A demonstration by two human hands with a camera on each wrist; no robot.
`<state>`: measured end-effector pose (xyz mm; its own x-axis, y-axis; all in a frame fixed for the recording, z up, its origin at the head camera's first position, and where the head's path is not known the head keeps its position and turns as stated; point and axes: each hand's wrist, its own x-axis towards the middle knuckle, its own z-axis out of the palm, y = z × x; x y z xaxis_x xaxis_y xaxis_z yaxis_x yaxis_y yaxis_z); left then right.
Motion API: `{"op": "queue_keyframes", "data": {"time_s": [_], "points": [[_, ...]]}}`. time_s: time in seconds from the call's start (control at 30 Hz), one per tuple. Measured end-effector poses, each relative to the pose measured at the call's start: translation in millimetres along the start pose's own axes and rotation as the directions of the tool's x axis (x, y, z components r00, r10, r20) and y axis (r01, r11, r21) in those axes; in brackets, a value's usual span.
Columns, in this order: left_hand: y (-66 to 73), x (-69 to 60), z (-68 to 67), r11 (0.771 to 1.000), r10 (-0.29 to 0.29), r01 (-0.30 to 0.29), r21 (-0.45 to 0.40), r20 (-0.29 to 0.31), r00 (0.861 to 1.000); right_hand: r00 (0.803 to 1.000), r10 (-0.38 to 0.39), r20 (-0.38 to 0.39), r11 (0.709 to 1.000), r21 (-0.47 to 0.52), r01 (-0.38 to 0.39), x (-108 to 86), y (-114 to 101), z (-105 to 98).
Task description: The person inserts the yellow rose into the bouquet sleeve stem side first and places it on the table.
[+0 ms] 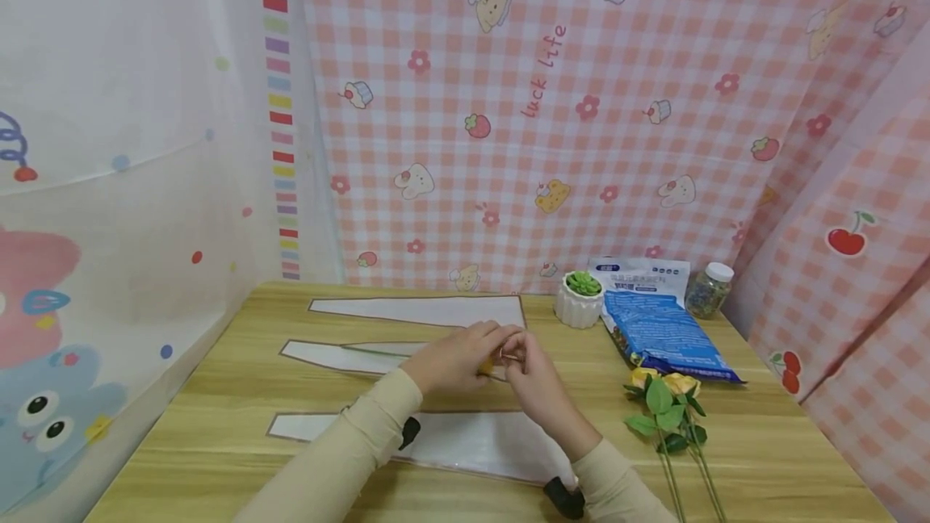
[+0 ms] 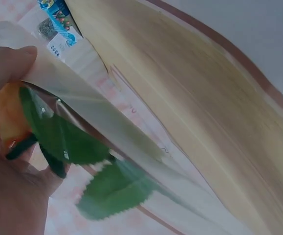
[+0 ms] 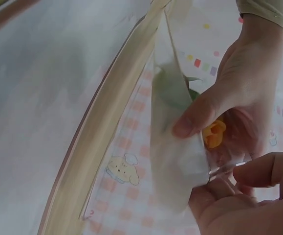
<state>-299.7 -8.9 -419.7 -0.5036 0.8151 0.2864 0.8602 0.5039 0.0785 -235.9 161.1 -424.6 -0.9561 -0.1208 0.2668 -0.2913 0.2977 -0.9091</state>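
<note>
Rose (image 3: pixel 214 134), 1: stem (image 1: pixel 376 352) leftward in sleeve (image 3: pixel 173 152), bloom (image 2: pixel 10 115) within left grip (image 1: pixel 461 353), clamped on sleeve, right grip (image 1: pixel 534 370) pinching sleeve edge.

A blue packet (image 1: pixel 663 333) lies between a potted succulent (image 1: pixel 580 301) and a white-lidded jar (image 1: pixel 709 291).
</note>
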Motion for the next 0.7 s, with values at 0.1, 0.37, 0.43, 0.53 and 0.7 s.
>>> {"op": "queue_keyframes", "data": {"time_s": [0.1,0.37,0.43,0.53,0.7], "points": [[1.2,-1.3,-0.2,1.000,-0.002,0.002,0.019,-0.007,1.000,1.000,0.026,0.012,0.998,0.050,-0.027,2.2,-0.4,2.8],[1.2,0.2,3.0,0.998,0.012,-0.011,0.058,-0.029,1.000,0.994,0.104,0.044,0.979,0.171,-0.110,4.3,-2.9,6.9],[0.8,0.8,3.9,0.998,0.013,-0.011,0.065,-0.030,0.999,0.994,0.101,0.042,0.979,0.175,-0.107,4.7,-2.0,7.3],[-0.5,1.7,6.2,0.997,0.006,-0.003,0.080,-0.034,0.999,0.995,0.095,0.030,0.984,0.150,-0.098,5.7,0.0,7.4],[-2.1,-1.1,7.6,0.996,-0.069,0.069,0.052,-0.016,0.998,0.997,0.078,-0.013,0.995,0.067,-0.077,8.0,4.6,6.8]]}}
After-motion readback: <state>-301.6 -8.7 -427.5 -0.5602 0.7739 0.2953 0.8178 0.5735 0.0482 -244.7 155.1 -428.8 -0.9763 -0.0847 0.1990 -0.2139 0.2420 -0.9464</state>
